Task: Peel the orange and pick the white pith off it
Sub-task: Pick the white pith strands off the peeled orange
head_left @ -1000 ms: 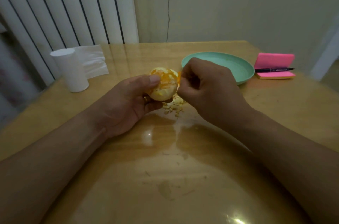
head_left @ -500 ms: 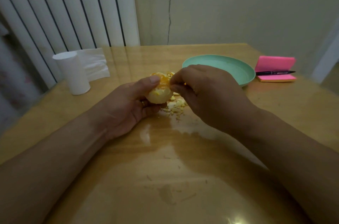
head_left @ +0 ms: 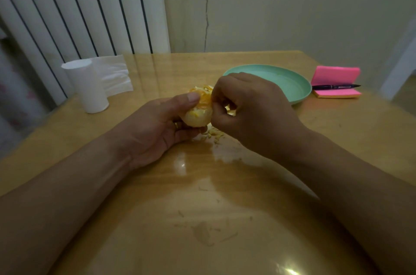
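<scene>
- Wooden table [head_left: 225, 184], glossy and dimly lit, is set against a cracked wall and a white radiator [head_left: 78, 4].
- The orange [head_left: 198, 114] is held just above the tabletop near its middle, cupped in the left hand [head_left: 157, 126]. Fingers are curled under it and the thumb is pressed on its top.
- Peel is already off. Bright flesh is exposed near the top, and pale pith is seen over the lower half.
- The right hand [head_left: 252, 112] is closed, with thumb and forefinger pinched against the fruit's upper right side. What is caught between the tips cannot be made out.
- Change noted: half a second ago the right fingertips were laid over the crown. They are now drawn down to the right flank, while the left hand's hold is unchanged.
- Judged: a strand is probably being stripped downward. Picking is under way, with much pith left.
- Pith scraps [head_left: 215, 134] are piled on the table directly below the hands.
- A green plate [head_left: 292, 85] is seen behind the right hand, pink sticky notes [head_left: 335, 76] with a pen [head_left: 335, 87] beyond it, and a paper roll [head_left: 87, 87] at far left.
</scene>
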A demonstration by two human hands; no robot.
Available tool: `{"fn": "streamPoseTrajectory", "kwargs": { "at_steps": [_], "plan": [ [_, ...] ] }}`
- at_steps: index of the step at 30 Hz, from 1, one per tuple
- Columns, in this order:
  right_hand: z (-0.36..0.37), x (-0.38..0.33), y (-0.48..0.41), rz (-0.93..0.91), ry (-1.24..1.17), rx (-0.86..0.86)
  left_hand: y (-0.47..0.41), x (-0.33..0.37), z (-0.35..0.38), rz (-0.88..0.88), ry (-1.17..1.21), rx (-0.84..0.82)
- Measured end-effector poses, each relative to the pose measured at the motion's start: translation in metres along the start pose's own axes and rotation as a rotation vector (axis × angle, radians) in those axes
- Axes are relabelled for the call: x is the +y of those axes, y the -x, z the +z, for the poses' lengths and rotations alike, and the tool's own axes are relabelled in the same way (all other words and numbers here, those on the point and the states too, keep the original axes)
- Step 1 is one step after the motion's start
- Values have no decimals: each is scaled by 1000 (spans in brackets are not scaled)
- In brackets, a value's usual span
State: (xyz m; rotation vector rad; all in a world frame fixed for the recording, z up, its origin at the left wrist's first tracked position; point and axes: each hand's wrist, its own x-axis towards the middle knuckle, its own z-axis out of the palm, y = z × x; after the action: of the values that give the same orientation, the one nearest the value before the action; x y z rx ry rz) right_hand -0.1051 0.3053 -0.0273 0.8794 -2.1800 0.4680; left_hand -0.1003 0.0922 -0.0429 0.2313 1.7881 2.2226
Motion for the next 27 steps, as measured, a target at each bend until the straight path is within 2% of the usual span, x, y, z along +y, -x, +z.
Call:
{"fn": "streamPoseTrajectory", "kwargs": {
  "at_steps": [9,14,18,27],
  "plan": [
    [6,0,8,286,-385,58,0,-1,-1,54,13,-31],
    [8,7,10,392,-494,61,1,-2,-3,69,15,-85],
    [4,4,11,318,-452,16,0,-1,-4,71,28,-19],
    [0,5,4,25,-83,-33,-1,0,-5,43,0,43]
  ]
}}
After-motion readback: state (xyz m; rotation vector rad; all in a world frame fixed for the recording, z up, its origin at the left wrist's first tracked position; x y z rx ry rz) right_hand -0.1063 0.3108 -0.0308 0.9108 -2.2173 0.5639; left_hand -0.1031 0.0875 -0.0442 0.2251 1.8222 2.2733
